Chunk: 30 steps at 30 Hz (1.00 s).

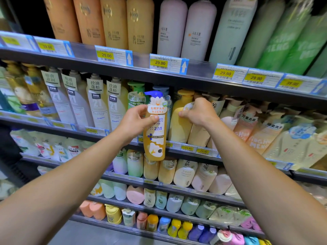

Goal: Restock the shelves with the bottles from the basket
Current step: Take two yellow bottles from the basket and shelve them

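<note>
I have the amber, translucent plastic pump bottle with the blue dispenser head (155, 128) pinched in my left hand (136, 123), thumb across the front label and fingers wrapped behind, so the bottle stays upright with its label toward me. It hangs in the air in front of the second shelf (177, 152) from the top, its base below that shelf's price rail, so it is not set down yet.

My right hand (197, 112), at about three o'clock from the held bottle, is curled around the shoulder of a pale yellow opaque bottle with a rounded cap (180, 119) that already stands on the shelf. I judge I am holding that one aside to open a slot, since the row is packed tight and the space behind my bottle is partly filled by a green pump bottle (137, 96) at eleven o'clock and a blue-grey one (162, 89) directly behind at twelve.

The next move, as I read it, calls for lifting the amber bottle over the rail and sliding it in. The risk is nudging the neighbours over.

The basket is not in view.
</note>
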Each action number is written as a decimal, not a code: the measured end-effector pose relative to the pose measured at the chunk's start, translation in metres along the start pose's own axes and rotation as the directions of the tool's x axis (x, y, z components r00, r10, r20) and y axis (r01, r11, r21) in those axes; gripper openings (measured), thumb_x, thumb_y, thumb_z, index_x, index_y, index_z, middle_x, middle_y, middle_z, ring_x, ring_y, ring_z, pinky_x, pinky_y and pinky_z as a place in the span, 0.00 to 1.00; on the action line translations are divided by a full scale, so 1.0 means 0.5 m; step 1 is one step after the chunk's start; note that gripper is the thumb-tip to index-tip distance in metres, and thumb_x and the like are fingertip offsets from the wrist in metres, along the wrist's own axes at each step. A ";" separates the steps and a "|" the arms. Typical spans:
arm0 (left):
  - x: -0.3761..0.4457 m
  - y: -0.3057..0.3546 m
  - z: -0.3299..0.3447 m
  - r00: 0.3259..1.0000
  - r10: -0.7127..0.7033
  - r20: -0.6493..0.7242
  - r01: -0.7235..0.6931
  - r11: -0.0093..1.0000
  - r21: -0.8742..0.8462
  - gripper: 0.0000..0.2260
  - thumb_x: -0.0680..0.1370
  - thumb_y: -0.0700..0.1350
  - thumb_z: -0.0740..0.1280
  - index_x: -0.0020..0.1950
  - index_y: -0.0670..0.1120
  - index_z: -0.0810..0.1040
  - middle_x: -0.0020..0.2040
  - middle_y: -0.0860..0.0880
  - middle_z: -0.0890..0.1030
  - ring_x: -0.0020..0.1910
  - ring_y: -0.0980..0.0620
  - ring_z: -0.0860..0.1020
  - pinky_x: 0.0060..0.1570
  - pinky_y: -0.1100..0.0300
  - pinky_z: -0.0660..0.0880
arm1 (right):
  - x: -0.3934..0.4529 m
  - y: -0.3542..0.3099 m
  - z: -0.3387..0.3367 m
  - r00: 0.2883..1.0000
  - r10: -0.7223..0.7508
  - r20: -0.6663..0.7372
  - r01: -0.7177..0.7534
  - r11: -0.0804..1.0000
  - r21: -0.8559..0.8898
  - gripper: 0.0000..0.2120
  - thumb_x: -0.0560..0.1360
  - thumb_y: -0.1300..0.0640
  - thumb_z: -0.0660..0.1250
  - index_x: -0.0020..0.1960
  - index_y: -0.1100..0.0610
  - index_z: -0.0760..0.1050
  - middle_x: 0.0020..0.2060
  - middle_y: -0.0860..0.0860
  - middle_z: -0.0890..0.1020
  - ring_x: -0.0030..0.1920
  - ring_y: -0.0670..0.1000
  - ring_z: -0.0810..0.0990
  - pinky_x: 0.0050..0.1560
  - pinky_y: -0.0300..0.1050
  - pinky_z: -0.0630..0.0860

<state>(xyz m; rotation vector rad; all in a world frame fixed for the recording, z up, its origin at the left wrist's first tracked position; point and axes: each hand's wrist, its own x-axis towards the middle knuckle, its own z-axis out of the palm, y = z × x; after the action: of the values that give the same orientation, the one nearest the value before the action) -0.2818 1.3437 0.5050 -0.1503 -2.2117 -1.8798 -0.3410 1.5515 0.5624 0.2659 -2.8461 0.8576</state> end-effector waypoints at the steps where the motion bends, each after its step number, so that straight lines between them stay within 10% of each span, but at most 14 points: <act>1: -0.001 0.003 0.002 1.000 -0.003 -0.003 0.003 1.000 0.006 0.10 0.77 0.41 0.72 0.57 0.50 0.80 0.53 0.48 0.85 0.52 0.50 0.84 0.50 0.52 0.82 | 0.001 -0.002 0.002 1.000 0.013 0.002 -0.013 1.000 0.003 0.21 0.70 0.45 0.77 0.47 0.56 0.69 0.40 0.50 0.74 0.47 0.54 0.73 0.44 0.46 0.69; 13: -0.032 0.038 0.017 0.998 0.000 -0.056 0.003 0.999 0.041 0.12 0.76 0.42 0.73 0.59 0.47 0.80 0.53 0.47 0.85 0.53 0.47 0.83 0.53 0.48 0.81 | -0.022 -0.021 0.024 0.984 0.027 -0.175 -0.018 0.998 0.053 0.20 0.70 0.50 0.76 0.47 0.54 0.65 0.40 0.49 0.71 0.43 0.53 0.72 0.40 0.46 0.67; 24: -0.078 0.055 0.027 0.995 0.028 -0.095 -0.018 0.994 0.105 0.09 0.75 0.43 0.74 0.52 0.55 0.81 0.51 0.52 0.85 0.51 0.54 0.83 0.53 0.51 0.81 | -0.117 0.016 0.014 0.963 -0.139 -0.232 0.177 0.973 0.151 0.32 0.73 0.57 0.70 0.74 0.54 0.63 0.68 0.52 0.70 0.64 0.52 0.72 0.60 0.43 0.68; 30: -0.119 0.089 0.039 0.997 0.036 -0.069 -0.029 0.995 0.094 0.12 0.75 0.39 0.74 0.57 0.47 0.80 0.53 0.48 0.85 0.53 0.50 0.83 0.55 0.52 0.80 | -0.177 0.005 -0.003 0.957 -0.252 -0.145 0.290 0.839 0.461 0.15 0.76 0.52 0.70 0.63 0.51 0.79 0.50 0.41 0.81 0.50 0.35 0.78 0.46 0.27 0.72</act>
<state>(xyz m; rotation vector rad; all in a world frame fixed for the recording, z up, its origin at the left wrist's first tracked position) -0.2163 1.3750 0.5305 -0.1010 -2.2303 -1.7341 -0.2552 1.5652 0.5446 0.6610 -2.3946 1.4544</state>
